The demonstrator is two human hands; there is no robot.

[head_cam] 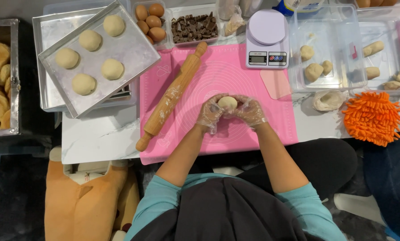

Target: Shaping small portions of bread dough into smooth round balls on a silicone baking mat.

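Both our gloved hands, left hand (210, 112) and right hand (250, 110), are closed around one dough ball (227, 103) above the middle of the pink mat (235, 134); we think squeezing unevenly could deform it, and the rolling pin (172, 96) lies near our left elbow path

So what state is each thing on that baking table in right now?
Round pale dough ball: cupped between both hands.
Left hand: gloved, closed around the ball.
Right hand: gloved, closed around the ball.
Wooden rolling pin: lying idle, floury.
Silver metal tray: holding five shaped balls.
White kitchen scale: nothing on it.
Clear plastic tub: open, three dough pieces inside.
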